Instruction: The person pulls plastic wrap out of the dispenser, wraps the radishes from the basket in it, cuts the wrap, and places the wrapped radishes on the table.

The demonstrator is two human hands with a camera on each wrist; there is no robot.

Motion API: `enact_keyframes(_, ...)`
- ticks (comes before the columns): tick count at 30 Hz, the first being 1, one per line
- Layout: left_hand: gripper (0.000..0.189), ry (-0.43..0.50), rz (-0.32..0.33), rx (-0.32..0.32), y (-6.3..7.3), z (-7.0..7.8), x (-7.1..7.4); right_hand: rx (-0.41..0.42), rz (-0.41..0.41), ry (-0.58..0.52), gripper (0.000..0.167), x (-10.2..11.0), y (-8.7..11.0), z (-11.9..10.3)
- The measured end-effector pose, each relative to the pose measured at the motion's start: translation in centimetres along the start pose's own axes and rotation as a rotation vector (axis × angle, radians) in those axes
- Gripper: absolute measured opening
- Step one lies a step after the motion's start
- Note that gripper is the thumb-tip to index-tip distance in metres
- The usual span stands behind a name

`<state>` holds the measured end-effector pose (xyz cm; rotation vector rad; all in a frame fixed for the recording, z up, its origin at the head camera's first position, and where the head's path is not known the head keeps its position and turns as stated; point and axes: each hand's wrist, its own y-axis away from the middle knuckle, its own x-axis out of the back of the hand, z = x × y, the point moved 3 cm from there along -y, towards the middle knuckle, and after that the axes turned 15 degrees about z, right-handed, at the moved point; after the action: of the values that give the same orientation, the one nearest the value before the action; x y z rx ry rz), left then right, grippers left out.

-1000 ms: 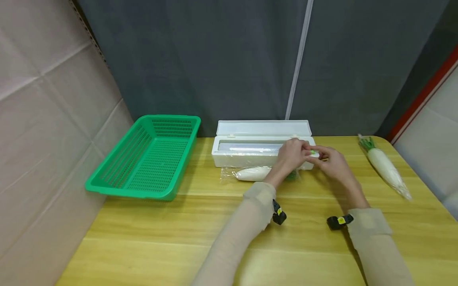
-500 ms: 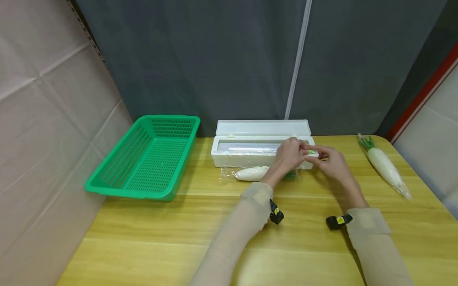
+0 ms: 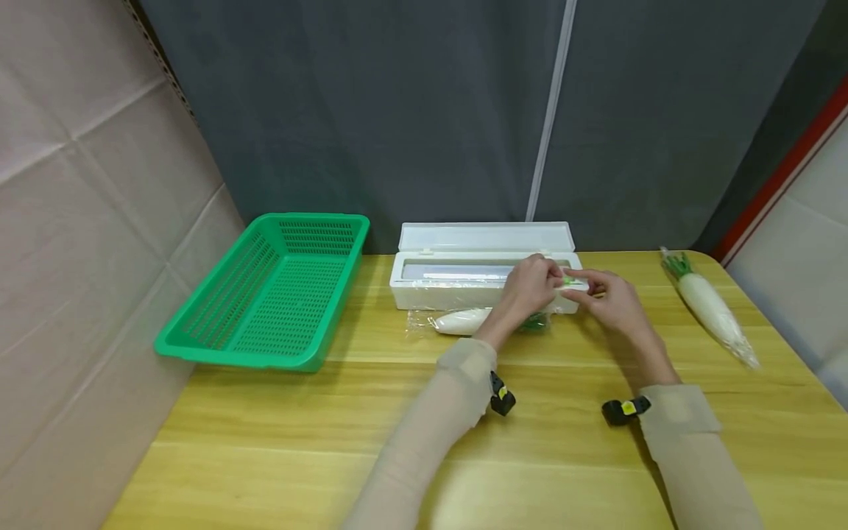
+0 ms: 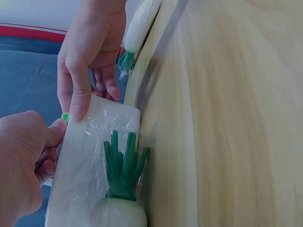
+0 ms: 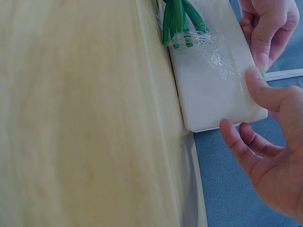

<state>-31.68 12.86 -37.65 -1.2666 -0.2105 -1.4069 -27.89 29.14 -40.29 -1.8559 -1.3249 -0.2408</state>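
Observation:
A white cling film box (image 3: 432, 298) stands at the back of the table with its lid raised. My left hand (image 3: 530, 285) pinches the small green slide cutter (image 4: 65, 116) at the box's front upper edge, near the right end. My right hand (image 3: 612, 302) grips that right end, thumb on the edge and fingers around the corner. Clear film hangs over the box front and onto a film-wrapped white radish (image 3: 460, 322) lying against it. The radish's green stalks (image 4: 124, 165) point toward the right hand; my left forearm partly hides it in the head view.
To the left sits a green perforated basket (image 3: 311, 361). Another wrapped white radish (image 3: 714, 309) lies by the table's right edge. A grey curtain (image 3: 371, 110) rises directly behind the box.
My left hand has slid slightly left along the box edge, and the green slide cutter has shifted left with it. My right hand keeps its grip on the box end.

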Motion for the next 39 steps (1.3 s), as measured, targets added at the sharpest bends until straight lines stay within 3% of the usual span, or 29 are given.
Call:
enact_keyframes(9,0.009,-0.001,0.04,-0.028,0.8,-1.4,1.2,-0.025,0.004,0.007,0.046,-0.2,0.1,0.1)
enact_keyframes(19,0.009,0.046,0.028,0.018,1.5,-3.1,2.6,-0.057,-0.019,0.005,0.047,-0.2,0.2,0.1)
enact_keyframes(39,0.008,0.078,0.1,0.076,3.1,-7.2,5.6,-0.034,-0.01,-0.004,0.047,-0.2,0.1,0.0)
